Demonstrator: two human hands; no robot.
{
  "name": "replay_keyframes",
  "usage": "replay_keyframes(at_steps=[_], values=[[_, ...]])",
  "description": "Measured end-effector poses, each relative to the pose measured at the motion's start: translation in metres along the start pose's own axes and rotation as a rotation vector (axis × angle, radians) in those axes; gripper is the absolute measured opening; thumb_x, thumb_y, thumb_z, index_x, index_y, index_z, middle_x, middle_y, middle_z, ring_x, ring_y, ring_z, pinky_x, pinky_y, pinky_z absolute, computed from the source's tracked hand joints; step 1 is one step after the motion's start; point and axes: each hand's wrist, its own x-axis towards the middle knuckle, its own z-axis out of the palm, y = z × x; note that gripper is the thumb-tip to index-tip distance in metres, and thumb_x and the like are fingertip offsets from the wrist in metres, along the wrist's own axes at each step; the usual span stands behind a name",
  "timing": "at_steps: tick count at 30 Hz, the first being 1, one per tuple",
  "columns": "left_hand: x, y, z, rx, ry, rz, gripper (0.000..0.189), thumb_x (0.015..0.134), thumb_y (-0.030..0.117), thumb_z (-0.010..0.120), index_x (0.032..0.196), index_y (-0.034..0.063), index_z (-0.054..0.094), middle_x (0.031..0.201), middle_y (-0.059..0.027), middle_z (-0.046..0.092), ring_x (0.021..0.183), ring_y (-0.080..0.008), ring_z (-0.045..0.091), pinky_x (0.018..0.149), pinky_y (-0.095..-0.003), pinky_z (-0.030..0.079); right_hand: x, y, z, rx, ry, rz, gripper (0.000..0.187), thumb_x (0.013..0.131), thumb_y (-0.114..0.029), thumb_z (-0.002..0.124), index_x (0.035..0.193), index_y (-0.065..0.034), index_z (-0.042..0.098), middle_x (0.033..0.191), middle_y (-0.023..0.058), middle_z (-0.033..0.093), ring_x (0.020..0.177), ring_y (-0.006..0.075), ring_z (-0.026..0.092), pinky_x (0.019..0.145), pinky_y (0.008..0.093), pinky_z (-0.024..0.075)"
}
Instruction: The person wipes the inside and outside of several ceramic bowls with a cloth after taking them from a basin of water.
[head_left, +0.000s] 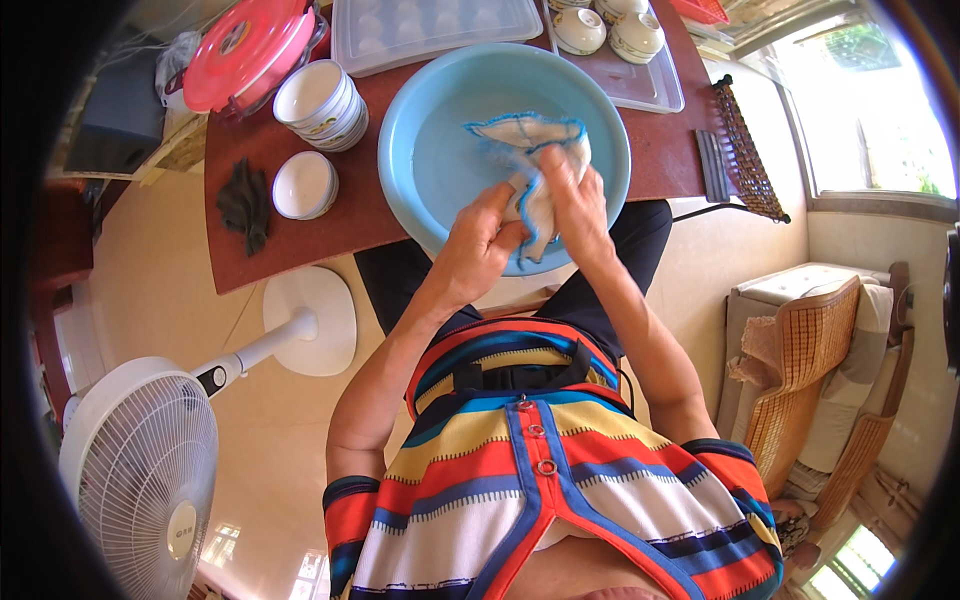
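A white cloth with blue stitched edging (564, 135) is held up over a round light-blue plastic basin (427, 142) with water in it. My left hand (480, 244) grips the cloth's lower left part, and a small pale piece of what may be a bowl shows at its fingers. My right hand (576, 202) is closed on the cloth from the right, thumb on top. Left of the basin stand a tall stack of white bowls (319, 105) and a shorter stack of bowls (304, 185), both upright. Upside-down patterned bowls (636, 36) rest on a clear plastic tray (652, 86) at the back right.
The red-brown table (247, 262) also bears a dark crumpled cloth (246, 204), a lidded translucent container (442, 30) and a pink lidded container (251, 49). A standing fan (142, 472) is at the lower left. A dark slatted object (710, 165) lies at the right edge.
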Motion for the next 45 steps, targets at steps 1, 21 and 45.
replay_keyframes(at_steps=[1, 21, 45], values=[[0.001, -0.01, -0.001, 0.033, -0.009, 0.021, 0.016, 0.083, 0.006, 0.058, 0.097, -0.0022, 0.056, 0.09, -0.0199, 0.061, 0.088, -0.0314, 0.06, 0.076, -0.0372, 0.046, -0.007, 0.008, 0.01, 0.056, 0.057, -0.18, 0.043, 0.082, -0.034, 0.059, 0.11, -0.0019, 0.057, 0.103, 0.0139, 0.059, 0.089, 0.0209, 0.059, 0.078, 0.0315, 0.0463], [0.007, -0.005, -0.008, -1.336, 0.049, -0.333, 0.047, 0.088, 0.024, 0.059, 0.125, 0.0003, 0.043, 0.124, -0.0107, 0.051, 0.117, -0.0245, 0.047, 0.101, -0.0401, 0.037, -0.003, 0.019, 0.002, -0.035, 0.174, -0.268, 0.038, 0.088, -0.035, 0.05, 0.102, 0.0, 0.056, 0.091, 0.0128, 0.054, 0.083, 0.0241, 0.051, 0.077, 0.034, 0.0414], [0.008, -0.002, -0.01, -1.037, 0.041, -0.34, 0.042, 0.087, 0.014, 0.057, 0.126, 0.0013, 0.044, 0.116, -0.0089, 0.057, 0.106, -0.0199, 0.055, 0.091, -0.0373, 0.045, 0.031, 0.002, -0.04, -0.04, -0.542, -0.126, 0.065, 0.073, -0.046, 0.071, 0.117, -0.001, 0.054, 0.101, 0.0121, 0.061, 0.097, 0.0211, 0.056, 0.084, 0.0314, 0.0448]])
